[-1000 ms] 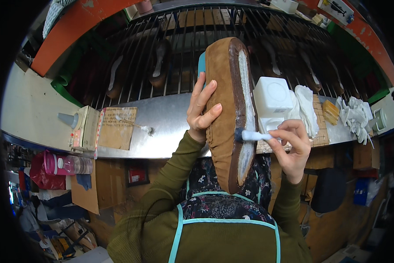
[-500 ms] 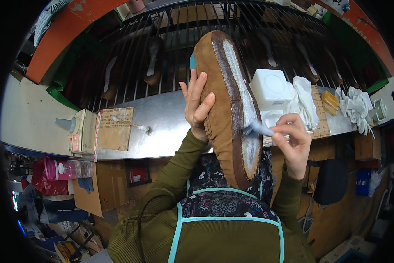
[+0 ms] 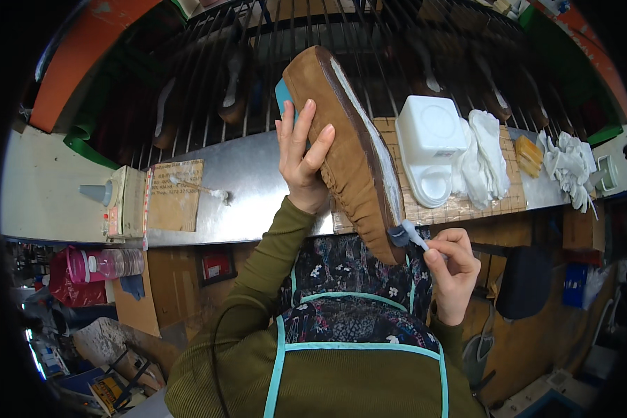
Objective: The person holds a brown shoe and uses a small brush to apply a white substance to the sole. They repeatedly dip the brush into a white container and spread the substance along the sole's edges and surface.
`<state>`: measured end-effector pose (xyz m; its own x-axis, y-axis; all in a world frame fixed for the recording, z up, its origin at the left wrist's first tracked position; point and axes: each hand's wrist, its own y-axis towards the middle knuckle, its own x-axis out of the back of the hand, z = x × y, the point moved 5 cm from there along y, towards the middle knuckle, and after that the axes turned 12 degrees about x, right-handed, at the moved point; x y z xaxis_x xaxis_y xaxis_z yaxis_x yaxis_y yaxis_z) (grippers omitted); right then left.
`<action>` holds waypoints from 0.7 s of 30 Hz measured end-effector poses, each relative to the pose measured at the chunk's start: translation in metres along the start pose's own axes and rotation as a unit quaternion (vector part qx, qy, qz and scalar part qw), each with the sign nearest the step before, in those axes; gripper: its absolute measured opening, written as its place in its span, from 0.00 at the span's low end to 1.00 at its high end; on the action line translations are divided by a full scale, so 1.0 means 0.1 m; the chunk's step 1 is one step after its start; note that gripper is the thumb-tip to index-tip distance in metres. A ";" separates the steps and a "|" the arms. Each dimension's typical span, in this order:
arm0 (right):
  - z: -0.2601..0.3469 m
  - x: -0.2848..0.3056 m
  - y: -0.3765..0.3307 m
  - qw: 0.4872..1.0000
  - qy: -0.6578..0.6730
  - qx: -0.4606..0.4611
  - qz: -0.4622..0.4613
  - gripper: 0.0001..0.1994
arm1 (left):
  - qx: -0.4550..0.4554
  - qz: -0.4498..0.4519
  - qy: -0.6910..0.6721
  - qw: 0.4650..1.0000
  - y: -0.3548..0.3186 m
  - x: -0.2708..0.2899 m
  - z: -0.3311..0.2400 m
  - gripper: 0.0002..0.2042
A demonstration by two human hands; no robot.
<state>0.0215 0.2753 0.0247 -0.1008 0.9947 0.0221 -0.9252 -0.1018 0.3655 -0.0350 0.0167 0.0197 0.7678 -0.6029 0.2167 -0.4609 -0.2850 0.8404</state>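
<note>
A brown suede moccasin shoe (image 3: 341,150) is held up in front of me, tilted, its pale sole edge facing right. My left hand (image 3: 301,159) grips its left side, fingers spread over the suede and a teal last showing behind. My right hand (image 3: 454,268) pinches a small white-handled brush (image 3: 409,233), whose dark tip touches the shoe's near end by the sole edge.
A metal bench (image 3: 250,188) runs across. On it stand a white plastic tub (image 3: 430,143), white cloths (image 3: 484,157), white gloves (image 3: 568,164) and a cardboard piece (image 3: 175,195). A dark wire rack (image 3: 209,76) with shoe lasts lies behind. A pink bottle (image 3: 108,263) sits lower left.
The brush has slid down the sole edge from the shoe's middle to its near end. The shoe has tilted further to the left at its top.
</note>
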 end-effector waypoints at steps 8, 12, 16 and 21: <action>-0.05 -0.14 0.21 0.995 -0.083 0.051 -0.011 0.07 | 0.007 0.022 0.012 1.000 -0.03 -0.01 0.04 0.24; -0.08 -0.19 0.38 0.992 -0.102 0.072 -0.005 0.07 | 0.001 0.024 0.008 1.000 -0.04 0.00 0.04 0.24; -0.07 -0.24 0.53 0.984 -0.129 0.119 -0.006 0.07 | 0.000 0.023 0.010 1.000 -0.04 0.01 0.04 0.25; -0.13 -0.21 0.59 0.988 -0.059 0.128 0.055 0.07 | 0.008 0.038 0.008 0.999 0.02 0.03 0.03 0.26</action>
<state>-0.0354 0.2478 0.0339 -0.1392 0.9742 0.1778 -0.7863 -0.2178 0.5781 -0.0352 0.0121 0.0200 0.7373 -0.6113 0.2876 -0.5253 -0.2511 0.8130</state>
